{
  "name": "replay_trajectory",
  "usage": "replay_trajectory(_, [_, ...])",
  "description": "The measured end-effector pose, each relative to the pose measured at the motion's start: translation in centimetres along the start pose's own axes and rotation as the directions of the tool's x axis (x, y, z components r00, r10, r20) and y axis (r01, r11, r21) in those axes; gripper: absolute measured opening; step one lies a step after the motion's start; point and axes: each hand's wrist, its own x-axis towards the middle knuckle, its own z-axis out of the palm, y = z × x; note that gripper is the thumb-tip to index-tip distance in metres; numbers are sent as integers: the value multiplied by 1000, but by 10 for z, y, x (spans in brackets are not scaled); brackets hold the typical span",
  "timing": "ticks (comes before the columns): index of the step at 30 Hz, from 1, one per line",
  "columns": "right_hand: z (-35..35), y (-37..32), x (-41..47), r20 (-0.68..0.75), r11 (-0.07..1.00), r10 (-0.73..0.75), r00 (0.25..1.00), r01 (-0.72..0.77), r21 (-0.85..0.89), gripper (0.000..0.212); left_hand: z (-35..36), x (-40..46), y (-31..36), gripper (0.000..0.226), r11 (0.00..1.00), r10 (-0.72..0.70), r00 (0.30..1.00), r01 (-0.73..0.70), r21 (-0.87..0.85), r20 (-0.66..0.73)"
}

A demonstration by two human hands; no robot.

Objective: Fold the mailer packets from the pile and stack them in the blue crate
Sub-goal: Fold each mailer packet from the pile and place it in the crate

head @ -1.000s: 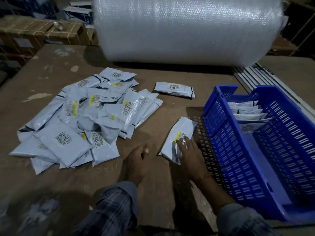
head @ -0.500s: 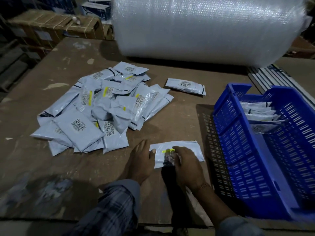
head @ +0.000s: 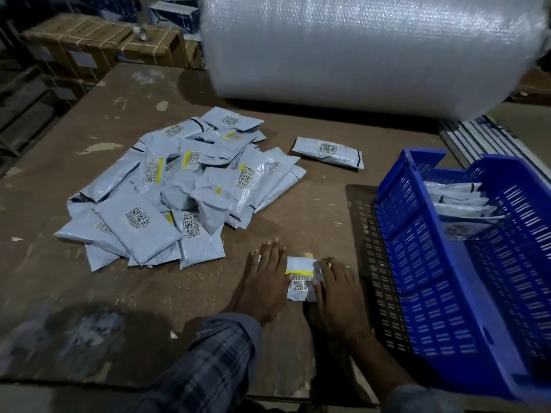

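Note:
A grey mailer packet (head: 299, 278) with a yellow strip and barcode label lies on the brown table (head: 313, 210) near the front edge. My left hand (head: 265, 281) presses flat on its left part, fingers straight. My right hand (head: 337, 293) grips the packet's right end, which is turned over onto the label side. The pile of unfolded grey mailer packets (head: 179, 189) spreads across the table to the left. The blue crate (head: 432, 278) stands at the right, tilted, with several folded packets (head: 459, 204) stacked at its far end.
One loose packet (head: 328, 149) lies apart behind the pile. A large roll of bubble wrap (head: 357, 49) fills the back of the table. Strapped cardboard boxes (head: 89, 46) stand beyond the far left corner. White slats (head: 471, 132) lie behind the crate.
The packet was turned crosswise and pulled toward the front edge. My left hand moved onto its left part, and my right hand has folded its right end inward, so it looks shorter.

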Motion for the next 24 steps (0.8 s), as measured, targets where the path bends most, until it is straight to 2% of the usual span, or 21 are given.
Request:
replay_trajectory(2, [1,2,9,-3,1000,6,1000,-6,-22,66,6,1,-1,69,999,6,999,-5,-33,32])
replay_trajectory(5, [17,11,17,124,999,-12,992,17,-43,69,12,0,-2,65,999,33,999,-32,-26,6])
replay_trajectory(7, [29,16,18,158,999,-9,987,15,-37,68,16,-1,-4,62,998,52,998,-53,-29,-29])
replay_trajectory(15, [37,17,20,139,997,6,990,6,-83,62,24,1,-5,61,996,62,992,-69,-62,-111])
replay_trajectory(24, [36,18,22,144,997,12,990,-1,-75,64,25,1,-4,64,996,62,992,-69,-58,-108])
